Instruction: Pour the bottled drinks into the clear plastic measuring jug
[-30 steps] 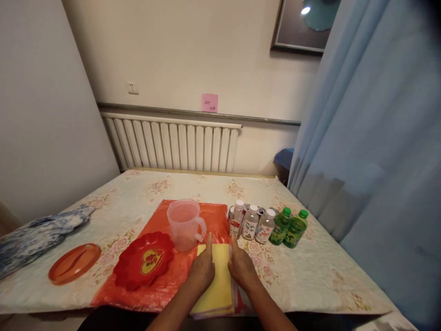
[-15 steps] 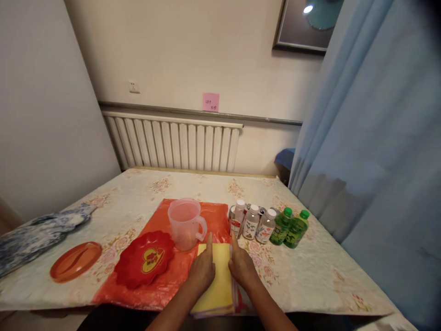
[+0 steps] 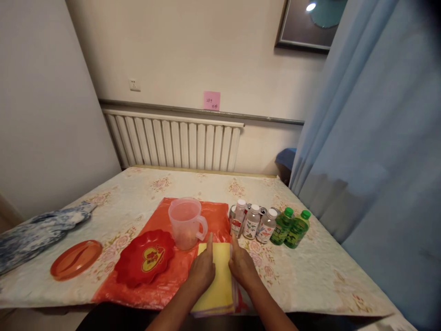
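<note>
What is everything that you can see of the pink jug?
The pink jug is translucent, plastic-looking and open-topped, narrowing toward its base, with a loop handle on its right. It stands upright on the red sheet, beside the scalloped red dish; whether they touch is unclear. The left hand is near the handle, not gripping it.

A white radiator [image 3: 178,142] stands against a cream wall [image 3: 206,41] behind the far edge of a floral-covered surface [image 3: 310,285]. A blue curtain [image 3: 365,151] hangs along the right edge; above the far right corner, a framed picture [image 3: 303,30] reflects a bright light [image 3: 311,6].
</note>
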`<state>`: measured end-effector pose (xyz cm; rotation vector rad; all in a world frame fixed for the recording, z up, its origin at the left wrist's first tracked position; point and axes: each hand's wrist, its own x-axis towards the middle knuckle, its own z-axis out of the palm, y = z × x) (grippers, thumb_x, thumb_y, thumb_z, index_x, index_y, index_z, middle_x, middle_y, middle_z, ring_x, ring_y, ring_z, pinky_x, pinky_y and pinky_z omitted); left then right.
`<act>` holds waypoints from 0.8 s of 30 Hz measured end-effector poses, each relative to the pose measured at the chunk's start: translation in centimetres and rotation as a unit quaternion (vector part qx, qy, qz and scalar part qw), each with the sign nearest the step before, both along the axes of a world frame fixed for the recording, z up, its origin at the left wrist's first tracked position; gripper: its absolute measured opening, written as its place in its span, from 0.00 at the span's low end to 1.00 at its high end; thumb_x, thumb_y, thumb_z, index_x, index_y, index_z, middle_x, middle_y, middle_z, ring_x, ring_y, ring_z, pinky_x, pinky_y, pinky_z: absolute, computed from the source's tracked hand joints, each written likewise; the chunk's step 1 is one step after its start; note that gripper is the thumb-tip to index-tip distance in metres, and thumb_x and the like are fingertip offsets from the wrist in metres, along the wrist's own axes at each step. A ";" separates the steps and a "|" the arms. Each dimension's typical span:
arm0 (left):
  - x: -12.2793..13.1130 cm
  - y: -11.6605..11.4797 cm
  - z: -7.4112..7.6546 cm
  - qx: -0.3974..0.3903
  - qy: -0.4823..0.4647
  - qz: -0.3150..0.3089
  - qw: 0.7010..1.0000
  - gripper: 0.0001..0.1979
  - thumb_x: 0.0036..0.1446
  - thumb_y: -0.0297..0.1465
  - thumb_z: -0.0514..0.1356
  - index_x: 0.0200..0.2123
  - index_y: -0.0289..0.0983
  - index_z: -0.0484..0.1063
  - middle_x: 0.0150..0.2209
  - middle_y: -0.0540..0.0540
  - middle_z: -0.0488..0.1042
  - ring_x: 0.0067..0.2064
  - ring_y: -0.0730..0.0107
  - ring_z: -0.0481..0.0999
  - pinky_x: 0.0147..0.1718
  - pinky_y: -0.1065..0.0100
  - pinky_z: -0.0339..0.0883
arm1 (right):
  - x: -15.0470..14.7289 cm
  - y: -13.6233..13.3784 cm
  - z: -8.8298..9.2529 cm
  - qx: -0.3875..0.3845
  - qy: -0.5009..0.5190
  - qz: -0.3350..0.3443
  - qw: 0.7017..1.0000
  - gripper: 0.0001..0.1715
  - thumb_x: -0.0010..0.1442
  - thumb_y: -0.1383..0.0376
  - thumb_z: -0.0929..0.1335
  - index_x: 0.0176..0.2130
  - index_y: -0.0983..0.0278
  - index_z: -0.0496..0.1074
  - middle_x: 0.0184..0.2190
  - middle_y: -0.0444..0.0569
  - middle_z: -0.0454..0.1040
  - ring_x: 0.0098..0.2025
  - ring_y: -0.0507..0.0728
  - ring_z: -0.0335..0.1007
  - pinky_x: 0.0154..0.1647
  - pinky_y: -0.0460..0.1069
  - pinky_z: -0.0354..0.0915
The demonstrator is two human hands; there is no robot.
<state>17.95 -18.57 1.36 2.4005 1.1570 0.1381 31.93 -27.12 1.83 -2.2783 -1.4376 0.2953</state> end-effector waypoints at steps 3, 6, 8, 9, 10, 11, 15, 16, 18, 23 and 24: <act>0.0 -0.1 0.0 0.000 0.005 0.001 1.000 0.49 0.52 0.21 0.53 0.71 0.35 0.27 0.46 0.39 0.78 0.46 0.61 0.76 0.41 0.67 0.63 | 0.0 0.0 -0.1 -0.004 -0.005 -0.005 1.000 0.52 0.53 0.76 0.61 0.71 0.68 0.38 0.41 0.56 0.80 0.43 0.59 0.76 0.40 0.48 0.63; -0.1 -0.1 0.1 -0.004 0.006 0.001 1.000 0.49 0.52 0.21 0.53 0.71 0.35 0.26 0.46 0.40 0.78 0.45 0.61 0.76 0.41 0.67 0.63 | 0.0 0.0 0.1 -0.005 -0.005 -0.005 1.000 0.52 0.52 0.76 0.61 0.71 0.69 0.39 0.40 0.56 0.80 0.42 0.59 0.76 0.39 0.47 0.62; -0.1 0.0 0.1 -0.006 0.001 -0.001 1.000 0.49 0.52 0.21 0.52 0.71 0.35 0.26 0.47 0.40 0.78 0.46 0.60 0.76 0.42 0.67 0.63 | -0.1 0.1 0.3 -0.006 -0.003 -0.006 1.000 0.52 0.52 0.76 0.61 0.71 0.69 0.39 0.39 0.56 0.80 0.42 0.59 0.76 0.39 0.47 0.62; -0.1 0.0 0.0 -0.008 -0.001 -0.002 1.000 0.49 0.52 0.21 0.52 0.71 0.35 0.26 0.47 0.39 0.78 0.46 0.60 0.76 0.42 0.67 0.63 | -0.1 0.1 0.3 -0.006 -0.002 -0.007 1.000 0.52 0.51 0.76 0.61 0.71 0.70 0.39 0.39 0.56 0.80 0.41 0.59 0.76 0.38 0.47 0.62; 0.0 0.0 0.0 -0.009 -0.003 -0.001 1.000 0.49 0.52 0.21 0.52 0.71 0.35 0.26 0.48 0.39 0.78 0.46 0.60 0.76 0.42 0.66 0.63 | -0.1 0.2 0.3 -0.004 0.000 -0.007 1.000 0.52 0.51 0.77 0.61 0.71 0.70 0.39 0.38 0.56 0.80 0.41 0.59 0.76 0.38 0.47 0.62; 0.0 0.1 -0.1 -0.011 -0.005 0.000 1.000 0.49 0.52 0.21 0.52 0.71 0.35 0.26 0.48 0.39 0.78 0.47 0.60 0.76 0.42 0.66 0.63 | -0.1 0.2 0.3 -0.001 0.003 -0.006 1.000 0.53 0.51 0.77 0.61 0.71 0.71 0.39 0.38 0.56 0.80 0.41 0.59 0.76 0.38 0.47 0.62; 0.0 0.1 -0.4 -0.021 -0.012 0.002 1.000 0.49 0.52 0.21 0.53 0.71 0.35 0.27 0.51 0.38 0.77 0.48 0.61 0.76 0.43 0.67 0.63 | -0.2 0.3 -0.2 0.002 0.008 -0.004 1.000 0.52 0.50 0.77 0.61 0.71 0.69 0.42 0.39 0.56 0.80 0.41 0.59 0.76 0.38 0.47 0.63; 0.0 0.1 -0.4 -0.025 -0.014 0.001 1.000 0.49 0.52 0.21 0.53 0.71 0.34 0.27 0.51 0.39 0.77 0.48 0.61 0.76 0.43 0.68 0.63 | -0.1 0.4 -0.3 0.004 0.010 -0.003 1.000 0.51 0.50 0.77 0.62 0.70 0.68 0.45 0.39 0.55 0.80 0.40 0.59 0.76 0.38 0.48 0.63; 0.0 0.1 -0.4 -0.033 -0.024 -0.002 0.999 0.48 0.52 0.21 0.53 0.71 0.34 0.29 0.50 0.39 0.77 0.47 0.62 0.76 0.42 0.68 0.63 | 0.4 0.5 -0.2 0.020 0.018 0.011 1.000 0.47 0.51 0.76 0.63 0.69 0.67 0.52 0.39 0.54 0.80 0.40 0.59 0.76 0.39 0.48 0.64; -0.4 -0.1 -0.3 -0.061 -0.075 -0.007 0.995 0.34 0.57 0.27 0.55 0.67 0.33 0.53 0.48 0.40 0.76 0.48 0.61 0.74 0.47 0.67 0.63 | 4.5 2.0 3.4 0.155 -0.013 -0.008 0.988 0.32 0.58 0.67 0.64 0.62 0.64 0.63 0.48 0.55 0.77 0.48 0.60 0.73 0.50 0.51 0.65; -0.5 -0.2 -0.4 -0.074 -0.080 -0.004 0.994 0.30 0.58 0.28 0.55 0.65 0.33 0.58 0.46 0.41 0.77 0.48 0.61 0.74 0.47 0.67 0.63 | 5.6 2.6 4.6 0.183 -0.040 -0.043 0.981 0.31 0.60 0.66 0.64 0.62 0.65 0.62 0.52 0.57 0.74 0.52 0.61 0.71 0.52 0.53 0.64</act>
